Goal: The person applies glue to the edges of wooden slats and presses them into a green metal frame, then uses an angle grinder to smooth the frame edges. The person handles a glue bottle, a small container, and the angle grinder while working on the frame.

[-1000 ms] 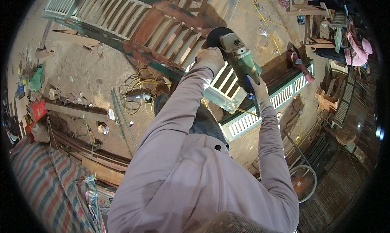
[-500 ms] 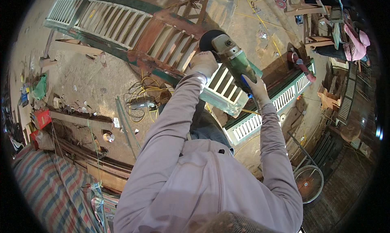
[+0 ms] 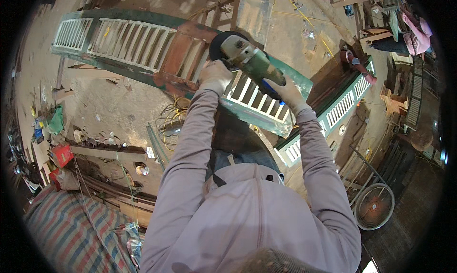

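Workshop floor, bare and dusty, littered with offcuts and scrap. A long slatted panel, green frame with pale slats and a reddish patch at mid-length, runs from the upper left of the frame down toward the centre. A second green slatted panel lies at centre right, running diagonally up to the right. Tangle of yellowish cable on the floor just left of centre. Red box and small clutter at the left edge; striped red-and-blue cloth at lower left. A fan with a round wire guard stands at lower right. Another person in pink is at the upper right, well apart from the work.

Both sleeved arms reach up from the lower edge to the upper centre. Left hand is curled shut at the head end of the angle grinder, probably on a side handle; the handle itself is hidden by the hand. Right hand is wrapped closed around the rear of the grinder body, a bit of blue showing under the fingers.

Grinder sits at upper centre, over the near end of the long panel. Green body, grey gear head, dark round guard. Long axis runs diagonally: disc end toward upper left, tail toward lower right into the right hand. Whether the disc touches the wood cannot be told.
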A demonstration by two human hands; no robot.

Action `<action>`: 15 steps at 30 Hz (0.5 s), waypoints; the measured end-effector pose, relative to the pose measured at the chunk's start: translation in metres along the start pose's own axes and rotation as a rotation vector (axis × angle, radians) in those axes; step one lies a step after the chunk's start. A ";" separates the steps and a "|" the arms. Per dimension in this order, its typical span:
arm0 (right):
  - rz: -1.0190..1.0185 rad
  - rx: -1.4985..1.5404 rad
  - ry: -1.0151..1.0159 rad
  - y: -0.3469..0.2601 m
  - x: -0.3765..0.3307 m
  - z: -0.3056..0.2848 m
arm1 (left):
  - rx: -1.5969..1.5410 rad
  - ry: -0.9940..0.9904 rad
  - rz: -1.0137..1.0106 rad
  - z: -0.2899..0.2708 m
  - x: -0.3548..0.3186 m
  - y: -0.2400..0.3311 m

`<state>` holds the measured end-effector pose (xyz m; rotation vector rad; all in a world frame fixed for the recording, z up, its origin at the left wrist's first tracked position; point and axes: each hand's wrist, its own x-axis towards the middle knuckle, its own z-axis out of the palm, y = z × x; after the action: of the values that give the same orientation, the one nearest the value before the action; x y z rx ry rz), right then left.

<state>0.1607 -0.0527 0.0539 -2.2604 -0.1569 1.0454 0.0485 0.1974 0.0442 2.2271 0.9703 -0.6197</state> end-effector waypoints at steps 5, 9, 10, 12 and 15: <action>0.041 0.222 0.059 0.016 -0.012 -0.012 | 0.005 -0.104 0.013 0.003 0.019 0.037; 0.210 0.183 0.095 0.019 -0.037 -0.022 | 0.037 -0.074 0.131 0.025 0.028 0.056; 0.197 0.004 0.165 0.024 -0.044 -0.027 | 0.078 -0.072 0.169 0.035 0.031 0.063; 0.246 -0.097 0.276 0.058 -0.049 -0.026 | 0.090 -0.132 0.217 0.036 0.025 0.080; 0.289 -0.105 0.324 0.060 -0.059 -0.009 | 0.118 -0.142 0.322 0.042 0.029 0.071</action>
<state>0.1183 -0.1253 0.0612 -2.5657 0.2641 0.8075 0.1140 0.1435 0.0225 2.3387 0.5010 -0.6879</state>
